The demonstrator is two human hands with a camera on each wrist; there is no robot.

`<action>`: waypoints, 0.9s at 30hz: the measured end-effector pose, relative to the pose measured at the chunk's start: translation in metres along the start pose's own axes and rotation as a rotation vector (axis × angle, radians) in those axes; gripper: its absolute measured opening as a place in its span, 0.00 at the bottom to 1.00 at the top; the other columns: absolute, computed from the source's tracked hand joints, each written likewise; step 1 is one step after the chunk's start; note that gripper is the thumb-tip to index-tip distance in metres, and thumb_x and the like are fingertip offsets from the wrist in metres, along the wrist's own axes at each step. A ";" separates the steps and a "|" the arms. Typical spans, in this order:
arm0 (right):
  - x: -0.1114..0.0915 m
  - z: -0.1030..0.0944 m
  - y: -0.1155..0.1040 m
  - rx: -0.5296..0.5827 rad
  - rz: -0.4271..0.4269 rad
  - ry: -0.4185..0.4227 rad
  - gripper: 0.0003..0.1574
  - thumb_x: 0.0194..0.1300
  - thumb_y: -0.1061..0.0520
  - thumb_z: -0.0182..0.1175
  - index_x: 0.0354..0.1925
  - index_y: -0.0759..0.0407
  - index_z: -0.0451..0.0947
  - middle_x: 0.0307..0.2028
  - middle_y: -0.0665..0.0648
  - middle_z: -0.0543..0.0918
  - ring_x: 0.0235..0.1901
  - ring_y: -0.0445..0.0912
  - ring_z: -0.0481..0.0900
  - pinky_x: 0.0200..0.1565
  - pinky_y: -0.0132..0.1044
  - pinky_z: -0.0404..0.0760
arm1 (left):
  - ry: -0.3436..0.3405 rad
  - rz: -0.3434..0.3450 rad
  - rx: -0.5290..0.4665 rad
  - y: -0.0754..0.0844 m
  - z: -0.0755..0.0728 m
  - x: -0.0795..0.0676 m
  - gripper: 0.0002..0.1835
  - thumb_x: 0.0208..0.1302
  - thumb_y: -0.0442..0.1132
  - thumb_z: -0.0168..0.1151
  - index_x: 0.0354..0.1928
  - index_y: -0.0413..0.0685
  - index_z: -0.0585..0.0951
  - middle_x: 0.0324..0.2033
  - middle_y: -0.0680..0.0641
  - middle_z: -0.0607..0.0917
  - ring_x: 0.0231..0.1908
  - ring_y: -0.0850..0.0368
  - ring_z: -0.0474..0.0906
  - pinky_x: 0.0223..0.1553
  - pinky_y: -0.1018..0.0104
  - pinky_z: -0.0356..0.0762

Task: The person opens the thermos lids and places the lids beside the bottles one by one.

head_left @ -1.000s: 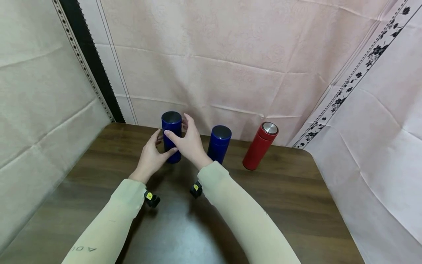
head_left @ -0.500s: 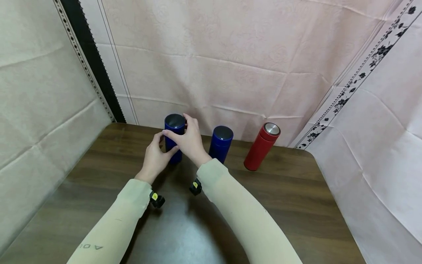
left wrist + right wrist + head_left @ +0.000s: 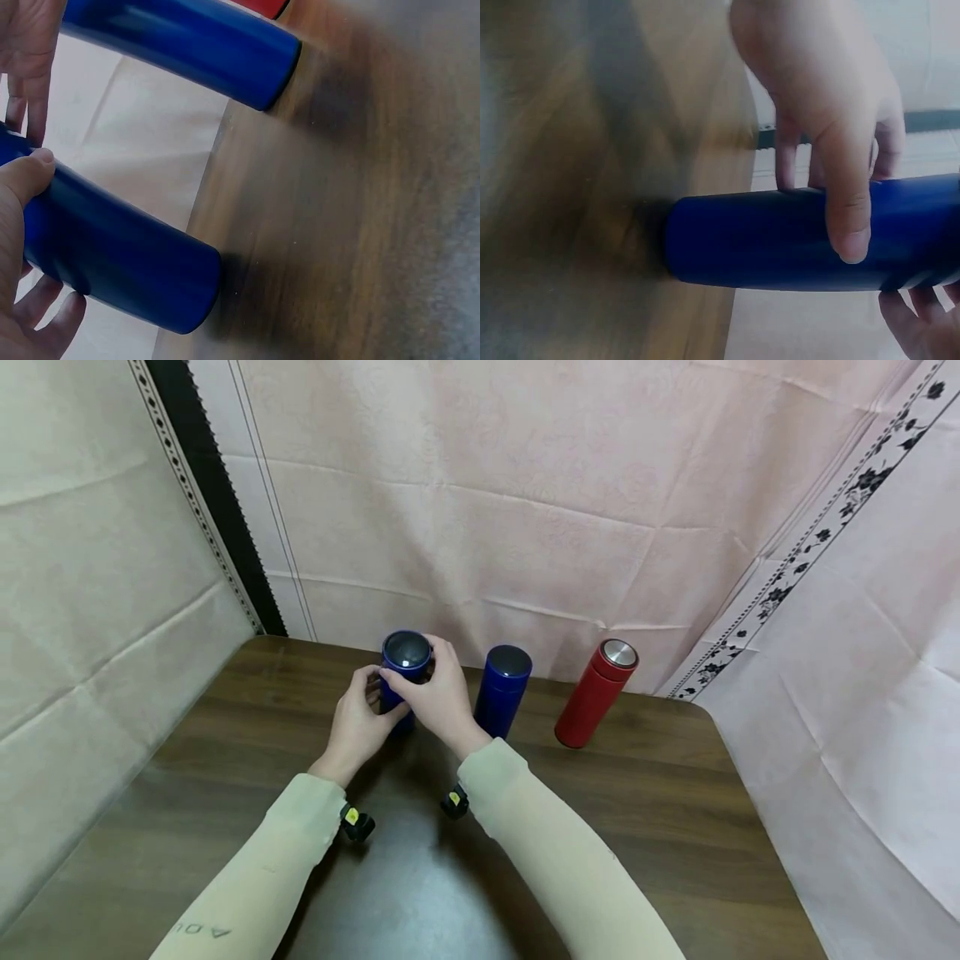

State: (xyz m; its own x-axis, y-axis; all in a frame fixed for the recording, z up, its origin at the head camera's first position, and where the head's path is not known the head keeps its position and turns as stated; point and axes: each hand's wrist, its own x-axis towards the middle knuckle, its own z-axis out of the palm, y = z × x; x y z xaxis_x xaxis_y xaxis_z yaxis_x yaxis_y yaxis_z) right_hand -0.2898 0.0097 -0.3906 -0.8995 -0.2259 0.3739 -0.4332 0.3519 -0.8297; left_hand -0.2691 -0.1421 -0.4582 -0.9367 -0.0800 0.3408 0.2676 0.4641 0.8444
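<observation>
Remotely, I have the left hand [image 3: 356,727] lower and right hand [image 3: 441,695] higher, both gripping the black-topped blue cylindrical flask [image 3: 124,244], probably for steadiness, left of a matching blue cylindrical flask [image 3: 501,695].

Reaching forward with left arm [image 3: 247,872] and right arm [image 3: 573,852], angled inward; gripping with left hand [image 3: 352,728] and right hand [image 3: 444,700] close together, fingers [image 3: 365,675] curved, each thumb [image 3: 849,217] stretched toward the opposite hand.

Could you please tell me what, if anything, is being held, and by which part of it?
The leftmost blue bottle: the left hand grips it around mid-body, the right hand higher up, near the lid.
</observation>
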 end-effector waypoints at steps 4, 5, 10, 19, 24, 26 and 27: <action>-0.011 -0.004 -0.002 -0.040 -0.036 0.001 0.42 0.56 0.37 0.68 0.62 0.50 0.64 0.53 0.49 0.69 0.50 0.39 0.71 0.51 0.32 0.76 | -0.020 0.041 0.034 0.002 0.001 -0.003 0.39 0.57 0.48 0.71 0.67 0.48 0.63 0.64 0.42 0.69 0.60 0.42 0.70 0.58 0.50 0.70; -0.014 -0.005 -0.003 -0.047 -0.041 0.001 0.41 0.56 0.38 0.68 0.61 0.50 0.64 0.53 0.49 0.69 0.50 0.39 0.71 0.51 0.32 0.76 | -0.021 0.054 0.042 0.003 0.001 -0.004 0.39 0.57 0.47 0.72 0.67 0.48 0.63 0.63 0.42 0.69 0.60 0.42 0.70 0.58 0.49 0.70; -0.033 -0.016 -0.007 -0.034 -0.050 -0.020 0.40 0.54 0.39 0.70 0.59 0.50 0.66 0.52 0.50 0.70 0.50 0.41 0.72 0.50 0.35 0.77 | -0.047 0.106 0.095 0.008 -0.001 -0.016 0.40 0.54 0.45 0.74 0.66 0.48 0.65 0.62 0.44 0.70 0.59 0.45 0.70 0.58 0.44 0.69; -0.076 -0.053 -0.019 0.097 -0.142 -0.081 0.40 0.55 0.44 0.71 0.61 0.51 0.66 0.55 0.55 0.72 0.53 0.49 0.74 0.50 0.44 0.79 | -0.167 0.236 0.109 0.035 -0.006 -0.045 0.42 0.53 0.49 0.74 0.69 0.58 0.65 0.62 0.50 0.71 0.61 0.50 0.69 0.59 0.44 0.69; -0.098 -0.075 -0.034 0.160 -0.205 -0.141 0.39 0.55 0.57 0.72 0.61 0.58 0.65 0.55 0.58 0.74 0.52 0.54 0.76 0.49 0.50 0.80 | -0.254 0.240 0.108 0.054 -0.010 -0.065 0.43 0.52 0.49 0.75 0.69 0.61 0.64 0.61 0.52 0.73 0.57 0.51 0.73 0.55 0.43 0.72; -0.105 -0.084 -0.042 0.156 -0.216 -0.151 0.38 0.55 0.62 0.71 0.60 0.61 0.65 0.53 0.60 0.76 0.49 0.54 0.78 0.47 0.48 0.81 | -0.269 0.246 0.128 0.061 -0.010 -0.071 0.42 0.51 0.49 0.75 0.68 0.59 0.66 0.59 0.52 0.74 0.54 0.52 0.75 0.53 0.45 0.74; -0.108 -0.089 -0.045 0.158 -0.218 -0.157 0.37 0.55 0.64 0.71 0.60 0.62 0.65 0.52 0.61 0.77 0.48 0.54 0.79 0.47 0.47 0.81 | -0.273 0.252 0.140 0.064 -0.011 -0.072 0.42 0.50 0.49 0.76 0.67 0.58 0.67 0.58 0.53 0.75 0.52 0.52 0.75 0.51 0.45 0.75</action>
State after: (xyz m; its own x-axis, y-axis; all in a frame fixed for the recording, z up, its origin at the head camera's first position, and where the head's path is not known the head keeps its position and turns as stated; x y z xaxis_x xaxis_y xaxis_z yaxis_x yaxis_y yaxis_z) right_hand -0.1782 0.0988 -0.3564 -0.7616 -0.4222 0.4917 -0.5898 0.1371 -0.7958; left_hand -0.1819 -0.1161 -0.4246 -0.8761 0.2803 0.3923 0.4813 0.5568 0.6770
